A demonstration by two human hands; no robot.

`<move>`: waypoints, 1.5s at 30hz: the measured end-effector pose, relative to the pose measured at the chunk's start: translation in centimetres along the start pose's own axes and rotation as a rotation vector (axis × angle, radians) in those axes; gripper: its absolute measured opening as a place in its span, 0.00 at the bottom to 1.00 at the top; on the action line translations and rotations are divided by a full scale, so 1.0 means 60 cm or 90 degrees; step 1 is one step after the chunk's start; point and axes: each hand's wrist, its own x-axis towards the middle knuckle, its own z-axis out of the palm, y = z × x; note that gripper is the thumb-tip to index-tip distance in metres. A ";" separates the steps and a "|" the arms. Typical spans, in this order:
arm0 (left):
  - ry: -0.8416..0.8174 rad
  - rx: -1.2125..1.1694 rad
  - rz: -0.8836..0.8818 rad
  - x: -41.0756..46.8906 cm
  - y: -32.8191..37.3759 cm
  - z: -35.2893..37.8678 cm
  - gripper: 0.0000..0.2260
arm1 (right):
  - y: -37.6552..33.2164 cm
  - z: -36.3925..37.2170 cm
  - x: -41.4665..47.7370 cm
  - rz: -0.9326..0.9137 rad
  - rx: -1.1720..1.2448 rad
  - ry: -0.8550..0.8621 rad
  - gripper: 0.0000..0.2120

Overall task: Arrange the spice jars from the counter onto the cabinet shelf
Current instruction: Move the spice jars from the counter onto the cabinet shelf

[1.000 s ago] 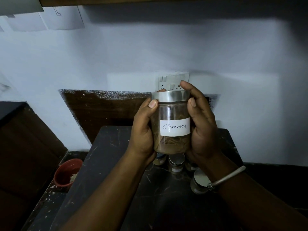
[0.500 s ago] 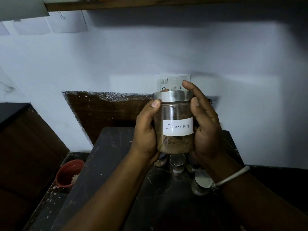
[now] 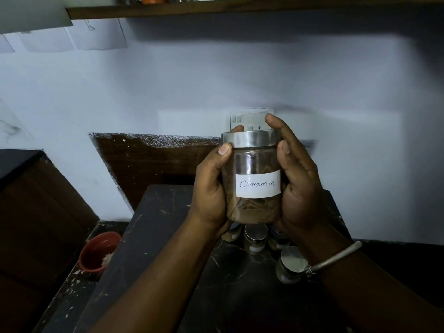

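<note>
The cinnamon jar [image 3: 252, 179] stood upright in the air above the dark counter [image 3: 168, 236] — the left hand [image 3: 211, 188] and right hand [image 3: 298, 186] cupped its sides, fingers curled behind, thumbs near the steel lid [image 3: 249, 138]. Other spice jars [image 3: 255, 239] stood below; the wooden shelf [image 3: 240, 7] ran overhead.

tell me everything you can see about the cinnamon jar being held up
The cinnamon jar is a clear round glass jar with a shiny metal lid, closed. A white paper label on its front reads "Cinnamon" in handwriting. Brown pieces fill roughly the lower half. It is upright, lifted above the dark counter in front of the wall socket. The left hand and right hand clasp its sides, fingertips reaching the lid.
</note>
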 end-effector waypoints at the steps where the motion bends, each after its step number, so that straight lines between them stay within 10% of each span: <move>1: 0.002 0.002 -0.001 0.000 0.000 0.000 0.27 | 0.000 0.000 0.000 0.004 0.005 -0.004 0.20; 17: 0.006 0.051 -0.011 0.014 -0.001 -0.005 0.26 | 0.000 -0.002 0.012 -0.019 -0.020 -0.023 0.20; 27: -0.015 0.244 0.183 0.173 0.150 0.068 0.29 | -0.150 0.055 0.180 -0.197 -0.365 -0.122 0.33; 35: 0.006 0.536 0.366 0.390 0.314 0.123 0.16 | -0.244 0.141 0.452 -0.269 -0.462 -0.077 0.22; 45: 0.165 1.285 0.375 0.557 0.328 -0.004 0.16 | -0.129 0.188 0.733 -0.161 -0.760 -0.088 0.23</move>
